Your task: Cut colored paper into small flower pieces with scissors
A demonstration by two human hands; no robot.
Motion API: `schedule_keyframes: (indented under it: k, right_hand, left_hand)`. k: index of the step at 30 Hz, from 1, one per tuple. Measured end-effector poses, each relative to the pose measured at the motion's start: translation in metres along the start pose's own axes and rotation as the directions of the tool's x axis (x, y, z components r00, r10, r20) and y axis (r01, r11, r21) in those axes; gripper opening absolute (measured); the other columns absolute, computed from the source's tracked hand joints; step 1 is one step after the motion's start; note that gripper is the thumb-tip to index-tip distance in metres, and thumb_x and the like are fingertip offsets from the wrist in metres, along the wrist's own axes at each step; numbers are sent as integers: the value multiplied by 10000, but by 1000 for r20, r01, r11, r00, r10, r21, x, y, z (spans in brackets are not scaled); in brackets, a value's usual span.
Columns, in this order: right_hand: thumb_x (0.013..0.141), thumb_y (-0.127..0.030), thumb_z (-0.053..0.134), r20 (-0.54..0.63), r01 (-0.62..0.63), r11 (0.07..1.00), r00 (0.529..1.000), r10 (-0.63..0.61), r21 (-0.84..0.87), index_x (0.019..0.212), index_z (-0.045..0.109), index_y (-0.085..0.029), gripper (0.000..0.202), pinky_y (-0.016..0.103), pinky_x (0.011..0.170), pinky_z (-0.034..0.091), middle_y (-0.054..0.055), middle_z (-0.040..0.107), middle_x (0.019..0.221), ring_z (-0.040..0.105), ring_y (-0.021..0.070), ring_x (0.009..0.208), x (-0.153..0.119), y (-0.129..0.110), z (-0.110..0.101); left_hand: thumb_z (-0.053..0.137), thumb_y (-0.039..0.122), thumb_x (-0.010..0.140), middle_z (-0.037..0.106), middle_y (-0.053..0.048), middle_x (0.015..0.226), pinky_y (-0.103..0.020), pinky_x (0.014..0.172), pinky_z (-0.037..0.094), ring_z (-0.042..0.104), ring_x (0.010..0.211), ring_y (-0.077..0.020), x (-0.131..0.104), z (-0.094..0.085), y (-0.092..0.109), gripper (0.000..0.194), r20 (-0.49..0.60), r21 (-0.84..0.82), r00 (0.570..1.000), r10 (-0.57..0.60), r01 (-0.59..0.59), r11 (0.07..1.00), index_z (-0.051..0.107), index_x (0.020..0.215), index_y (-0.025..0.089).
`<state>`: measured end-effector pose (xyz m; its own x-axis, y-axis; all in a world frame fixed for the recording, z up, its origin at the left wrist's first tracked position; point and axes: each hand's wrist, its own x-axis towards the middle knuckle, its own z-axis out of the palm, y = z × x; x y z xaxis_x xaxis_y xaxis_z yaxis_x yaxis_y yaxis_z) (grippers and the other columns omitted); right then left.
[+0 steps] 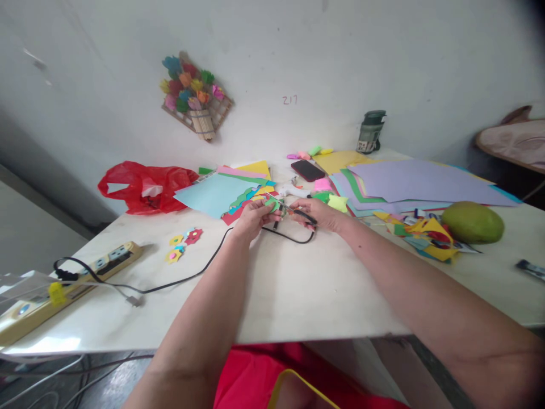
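In the middle of the table my left hand (254, 217) pinches a small piece of green paper (273, 205). My right hand (317, 213) is closed around the dark handles of a pair of scissors (305, 216). The scissor blades point left and meet the green paper; whether they are apart is too small to tell. Just beyond my hands lies a white glue gun (294, 190), its black cord looping under my wrists. Cut strips of coloured paper (244, 200) lie behind my left hand. A yellow-green paper shape (338, 203) rests by my right hand.
On the left are small paper flowers (193, 236), a red plastic bag (149, 187) and a power strip (106, 261). Coloured sheets (426, 179), a phone (307, 170), a green tumbler (371, 132), paper scraps (430, 236) and a green mango-like fruit (472, 222) lie beyond or right.
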<state>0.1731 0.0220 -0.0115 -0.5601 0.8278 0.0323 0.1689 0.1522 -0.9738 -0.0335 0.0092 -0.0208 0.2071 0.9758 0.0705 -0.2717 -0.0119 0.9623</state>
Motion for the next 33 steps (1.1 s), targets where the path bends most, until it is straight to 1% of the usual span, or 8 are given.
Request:
schedule_keyframes:
  k: [4,7,10,12,15,17,26,33]
  right_hand:
    - [713,-298,730,-18,-19,1000,1000,19,-7,954,593,-159,310,173,342,343,-78,494,505,395,49,379,0,-1,1]
    - [713,-302,729,-11,-6,1000,1000,6,-13,943,592,-159,304,168,341,338,-80,491,492,386,46,376,0,-1,1]
    - [704,-315,736,-3,10,1000,1000,-10,-3,939,589,-157,319,167,342,342,-82,491,499,395,45,383,0,-1,1]
    - [684,-316,755,-3,15,1000,1000,-15,1,933,586,-157,341,165,341,344,-85,491,506,400,43,388,0,-1,1]
    - [668,-303,769,-9,9,1000,1000,-9,6,924,580,-158,350,163,338,344,-89,488,508,403,40,390,0,-2,2]
    - [684,-297,758,-12,-5,1000,1000,5,8,930,578,-159,335,163,339,345,-88,487,509,405,41,389,-1,-3,2]
    - [732,-275,708,-1,-5,1000,1000,5,0,955,581,-150,286,175,351,353,-80,492,513,417,53,398,-2,-3,1]
    - [712,-303,735,14,2,1000,1000,-2,5,916,578,-150,300,183,353,338,-83,489,519,397,45,379,-4,-6,1]
  left_hand:
    - [744,220,721,681,-34,690,-233,642,545,670,585,-124,0,-1,0,201,0,-17,1000,5,-5,1000,577,782,126]
    - [739,201,720,672,-37,683,-220,620,531,642,559,-105,-1,1,0,186,15,-11,999,-44,44,999,575,757,121]
    - [718,173,738,629,-10,607,-255,679,549,587,505,-79,-2,3,2,170,-8,-38,997,-70,70,997,558,712,122]
    - [697,159,755,638,-15,614,-288,717,562,600,513,-89,-2,4,2,137,-44,-58,997,-69,66,996,568,733,118]
    - [668,151,779,690,-56,694,-303,707,569,669,594,-140,-2,4,3,95,-70,-64,995,-73,68,996,587,813,114]
    - [658,148,788,699,-64,702,-302,703,569,688,622,-157,-2,4,3,91,-66,-60,996,-66,62,996,583,829,117]
    - [676,151,769,693,-54,674,-231,619,545,666,558,-127,-1,2,3,107,-37,-4,998,-49,49,999,577,786,113]
    - [707,177,754,689,-55,678,-208,579,530,656,541,-115,-2,2,4,155,4,15,999,-47,46,999,575,794,106]
